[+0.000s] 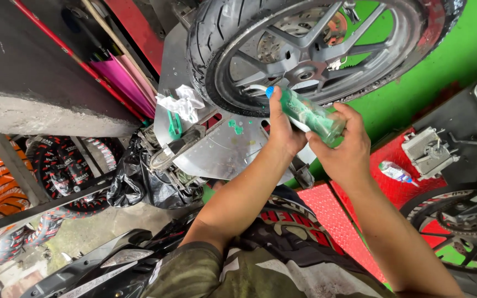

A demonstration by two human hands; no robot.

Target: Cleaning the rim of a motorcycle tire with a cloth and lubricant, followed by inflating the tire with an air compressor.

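Both hands — left hand (pixel 282 129), right hand (pixel 344 149) — are gripping a green bottle (pixel 307 113) with fingers closed around it, its tip touching the wheel (pixel 305 47) rim.

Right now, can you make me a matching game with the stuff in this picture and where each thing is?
Things:
1. green bottle
2. wheel
3. crumpled white rag
4. black plastic bag

Places:
A. down low, left of the arms
B. held in both hands
C. on the grey metal plate
D. at the top, above the hands

Pairs: 1-B, 2-D, 3-C, 4-A. The left hand grips near the bottle's blue tip; the right hand holds its base.
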